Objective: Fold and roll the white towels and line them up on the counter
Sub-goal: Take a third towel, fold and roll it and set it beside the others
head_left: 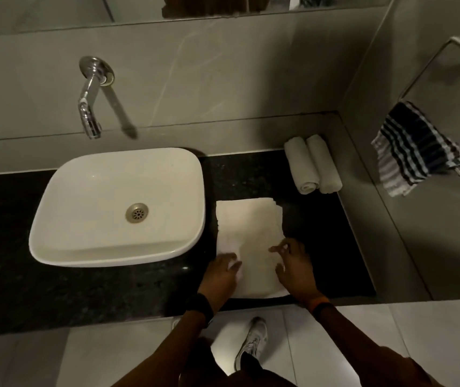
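A white towel (248,227) lies folded into a long strip on the black counter (83,291), just right of the basin. My left hand (222,275) rests on the strip's near left corner, fingers curled over the cloth. My right hand (293,265) presses on the near right edge with fingers spread. Two rolled white towels (311,164) lie side by side, touching, at the counter's back right corner.
A white basin (64,219) sits on the counter's left half under a chrome wall tap (90,107). A striped dark cloth (416,152) hangs from a ring on the right wall. A grey wall bounds the counter's right end. My shoe (252,342) stands on the tiled floor below.
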